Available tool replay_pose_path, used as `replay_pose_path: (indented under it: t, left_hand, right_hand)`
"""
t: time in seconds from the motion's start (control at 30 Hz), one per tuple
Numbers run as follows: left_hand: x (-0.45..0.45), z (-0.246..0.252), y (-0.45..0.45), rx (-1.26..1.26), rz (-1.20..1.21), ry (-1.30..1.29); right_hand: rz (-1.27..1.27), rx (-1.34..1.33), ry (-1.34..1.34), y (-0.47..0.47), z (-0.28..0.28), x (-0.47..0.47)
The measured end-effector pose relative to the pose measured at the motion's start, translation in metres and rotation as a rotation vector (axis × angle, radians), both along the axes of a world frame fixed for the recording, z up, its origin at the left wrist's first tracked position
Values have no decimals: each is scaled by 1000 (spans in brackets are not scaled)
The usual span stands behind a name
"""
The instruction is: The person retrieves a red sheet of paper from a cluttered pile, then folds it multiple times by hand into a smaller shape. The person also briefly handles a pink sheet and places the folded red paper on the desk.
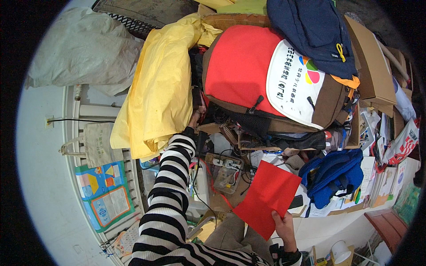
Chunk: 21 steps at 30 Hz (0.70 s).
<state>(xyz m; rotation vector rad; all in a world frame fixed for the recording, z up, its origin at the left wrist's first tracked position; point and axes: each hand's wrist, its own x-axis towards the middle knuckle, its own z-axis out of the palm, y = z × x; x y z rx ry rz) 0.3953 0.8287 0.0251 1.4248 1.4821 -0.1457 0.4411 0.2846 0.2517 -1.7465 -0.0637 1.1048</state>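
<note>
My right hand (pixel 284 229) grips the lower right edge of a red sheet (pixel 271 196), thumb on top, low in the middle of the view. The sheet looks like stiff paper or felt and is bent along a crease. My left arm, in a black-and-white striped sleeve, stretches away. My left hand (pixel 199 114) reaches between a crumpled yellow sheet bundle (pixel 163 83) and a red and brown backpack (pixel 243 69); its fingers are partly hidden in dark things. A red ribbon (pixel 221 196) trails from near the red sheet towards a clear plastic box (pixel 226 173).
A dark blue bag (pixel 309 30) lies on the backpack, beside a cardboard box (pixel 372 63). A blue bag (pixel 332 179) and a black phone-like object (pixel 296 201) sit among papers at right. Black cables (pixel 199 196) hang near my left arm. A white radiator (pixel 129 179) stands at left.
</note>
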Motion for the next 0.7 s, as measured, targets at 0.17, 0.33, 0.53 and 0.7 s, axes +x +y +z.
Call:
replay_pose_path:
  t: [0.17,0.33,0.53,0.7]
  left_hand:
    - [1,1,0,11,-4,8]
    - [2,1,-1,20,-17,9]
    - [5,2,-2,30,-28,10]
    - [4,4,-2,40,-35,13]
  right_hand:
    - [6,-11,10,-1,-2,0]
    - [29,-8,1,-4,-7,-2]
    - [35,-3,-30,-4,-10,-4]
    - [58,-3,-63,-4,-11,-5]
